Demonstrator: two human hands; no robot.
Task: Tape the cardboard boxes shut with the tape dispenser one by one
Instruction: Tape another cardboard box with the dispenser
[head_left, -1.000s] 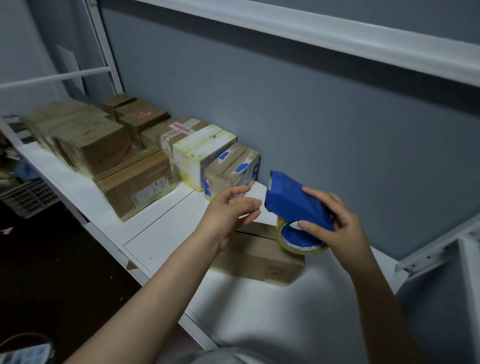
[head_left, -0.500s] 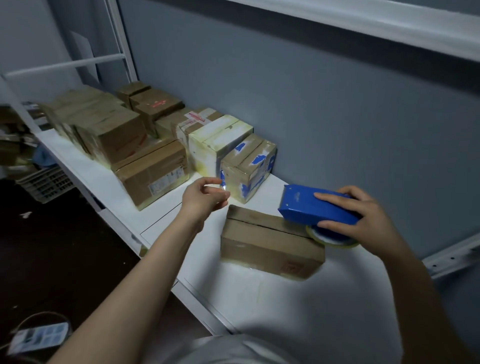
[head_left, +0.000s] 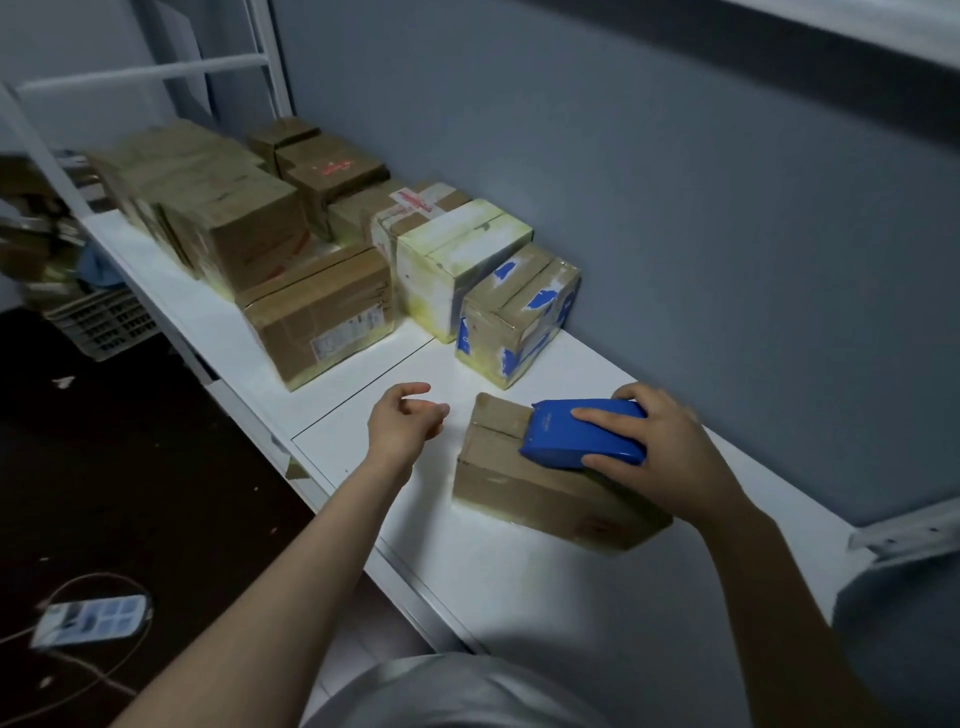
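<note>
A low brown cardboard box (head_left: 524, 488) lies on the white shelf (head_left: 519, 587) in front of me. On top of the box rests a blue tape dispenser (head_left: 566, 434), which my right hand (head_left: 660, 447) grips from the right side, index finger along its top. My left hand (head_left: 402, 423) hovers just left of the box over the bare shelf, fingers loosely curled and holding nothing, not touching the box. The tape roll under the dispenser is hidden.
Several other cardboard boxes stand in rows along the shelf to the left, the nearest a blue-patched box (head_left: 514, 312) and a whitish box (head_left: 457, 260). A grey wall (head_left: 675, 208) backs the shelf. A plastic crate (head_left: 104, 322) and a cable sit on the dark floor.
My right hand has lowered the dispenser onto the box top and moved it left along it. My left hand has drawn away to the left, off the box.
</note>
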